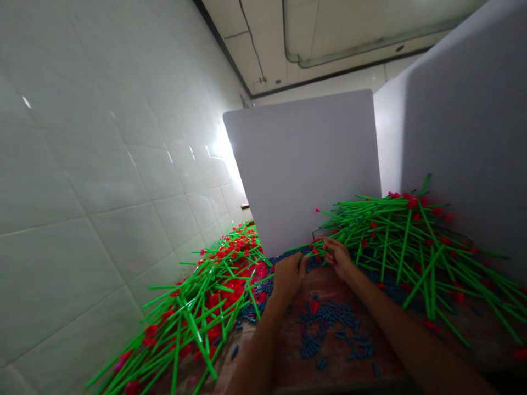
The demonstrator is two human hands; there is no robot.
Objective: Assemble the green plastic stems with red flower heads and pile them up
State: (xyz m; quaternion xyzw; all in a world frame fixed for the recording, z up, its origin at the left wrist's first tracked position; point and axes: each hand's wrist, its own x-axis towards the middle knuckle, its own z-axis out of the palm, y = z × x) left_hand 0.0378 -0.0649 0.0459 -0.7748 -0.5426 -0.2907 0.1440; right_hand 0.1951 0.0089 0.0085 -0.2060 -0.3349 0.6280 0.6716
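Note:
My left hand (289, 273) is closed round a thin green stick, and short lengths of green show on both sides of the fist. To its right, my right hand (338, 258) is raised a little above the table with thumb and fingertips pinched together. What sits in that pinch is too small and dark to make out. A red cup-shaped piece (315, 250) shows between the two hands. Below the hands, small dark blue pieces (329, 316) lie scattered on the reddish table (294, 351), with a red piece (313, 306) among them.
Green sticks with red ends (197, 312) are heaped at the left beside a tiled wall (102, 192). Another pile of green sticks (395, 236) rises on the right. White panels (304, 170) stand behind and along the right side.

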